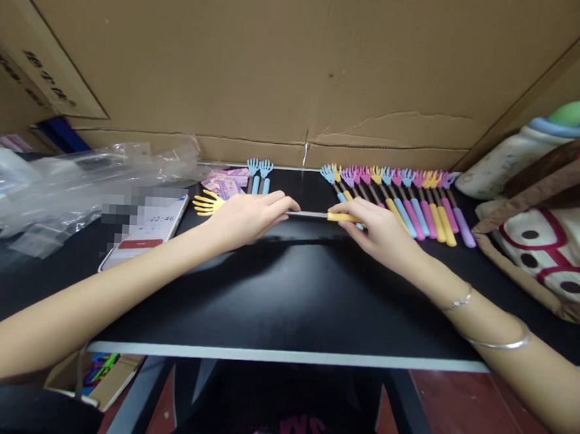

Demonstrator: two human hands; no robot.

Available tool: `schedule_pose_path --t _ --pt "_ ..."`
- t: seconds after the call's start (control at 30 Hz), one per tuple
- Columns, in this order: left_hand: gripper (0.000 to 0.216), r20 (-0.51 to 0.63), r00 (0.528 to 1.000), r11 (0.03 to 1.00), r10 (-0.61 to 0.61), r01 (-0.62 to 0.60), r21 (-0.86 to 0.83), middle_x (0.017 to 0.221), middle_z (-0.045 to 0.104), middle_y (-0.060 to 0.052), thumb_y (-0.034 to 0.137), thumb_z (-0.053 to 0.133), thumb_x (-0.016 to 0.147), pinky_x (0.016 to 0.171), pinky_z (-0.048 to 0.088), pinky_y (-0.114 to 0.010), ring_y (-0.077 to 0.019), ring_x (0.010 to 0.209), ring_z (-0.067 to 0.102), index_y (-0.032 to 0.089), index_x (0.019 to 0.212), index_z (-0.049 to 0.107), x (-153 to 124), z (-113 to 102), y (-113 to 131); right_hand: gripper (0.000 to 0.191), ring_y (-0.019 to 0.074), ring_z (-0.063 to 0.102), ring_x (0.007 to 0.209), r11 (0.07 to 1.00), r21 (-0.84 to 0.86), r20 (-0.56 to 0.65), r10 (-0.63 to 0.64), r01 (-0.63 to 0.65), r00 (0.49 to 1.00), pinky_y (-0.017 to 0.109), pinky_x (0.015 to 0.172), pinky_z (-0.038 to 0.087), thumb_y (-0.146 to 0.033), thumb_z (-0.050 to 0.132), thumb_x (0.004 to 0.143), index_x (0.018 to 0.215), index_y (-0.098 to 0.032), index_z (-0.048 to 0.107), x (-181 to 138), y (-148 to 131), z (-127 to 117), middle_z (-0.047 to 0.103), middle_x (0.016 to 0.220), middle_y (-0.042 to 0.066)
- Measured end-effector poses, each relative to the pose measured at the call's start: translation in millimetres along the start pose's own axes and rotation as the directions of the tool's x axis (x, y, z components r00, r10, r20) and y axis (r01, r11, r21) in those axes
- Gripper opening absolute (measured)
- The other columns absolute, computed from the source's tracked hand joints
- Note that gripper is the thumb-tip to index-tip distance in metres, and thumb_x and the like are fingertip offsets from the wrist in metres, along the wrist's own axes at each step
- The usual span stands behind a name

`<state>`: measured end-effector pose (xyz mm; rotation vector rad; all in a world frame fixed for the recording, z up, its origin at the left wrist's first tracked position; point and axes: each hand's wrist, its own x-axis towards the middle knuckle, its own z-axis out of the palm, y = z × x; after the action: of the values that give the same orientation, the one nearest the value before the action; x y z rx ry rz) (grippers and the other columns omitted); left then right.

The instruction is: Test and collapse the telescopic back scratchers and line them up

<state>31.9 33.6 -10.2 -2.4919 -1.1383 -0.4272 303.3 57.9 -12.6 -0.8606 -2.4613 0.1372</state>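
Between my two hands a yellow back scratcher (pixel 314 214) stretches level above the black table. My left hand (pixel 251 216) is closed around it near its yellow hand-shaped head, which sticks out to the left. The fingers of my right hand (pixel 375 229) grip its yellow handle, with the metal rod bare between the hands. Behind my right hand lies a row of several back scratchers (pixel 421 208) in blue, yellow, pink and purple. Two blue back scratchers (pixel 259 176) lie behind my left hand, beside small pink and purple printed packets (pixel 228 182).
A phone (pixel 146 231) and clear plastic bags (pixel 95 185) lie on the left of the table (pixel 290 295). On the right are a bottle-shaped plush item (pixel 510 155) and a cloth bag (pixel 553 253). Cardboard (pixel 279 66) walls the back. Below left is an open box (pixel 113 380).
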Motion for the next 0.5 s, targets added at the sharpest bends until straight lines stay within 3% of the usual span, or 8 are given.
schedule_pose_path --t 0.27,0.5 --pt "0.020 -0.061 0.998 0.999 -0.014 0.011 -0.042 0.101 0.071 0.000 0.028 0.043 0.098 0.051 0.036 -0.022 -0.0128 0.078 0.068 0.022 0.106 0.060 -0.1 -0.6 -2.3 0.022 0.0188 0.064 0.083 0.990 0.118 0.036 0.072 -0.076 0.997 0.031 0.071 0.047 -0.033 0.046 0.095 0.104 -0.020 0.061 2.1 3.9 -1.4 0.070 0.099 0.008" --pt "0.024 -0.097 0.995 0.999 0.025 -0.029 -0.039 0.096 0.072 -0.001 0.029 0.041 0.099 0.050 0.035 -0.023 -0.0129 0.078 0.067 0.021 0.102 0.063 0.2 -2.1 -1.0 0.028 0.0137 0.059 0.069 0.949 0.267 0.166 0.126 -0.167 0.978 0.027 0.064 0.046 -0.038 0.048 0.094 0.107 -0.018 0.061 1.9 7.2 -3.5 0.068 0.090 0.006"
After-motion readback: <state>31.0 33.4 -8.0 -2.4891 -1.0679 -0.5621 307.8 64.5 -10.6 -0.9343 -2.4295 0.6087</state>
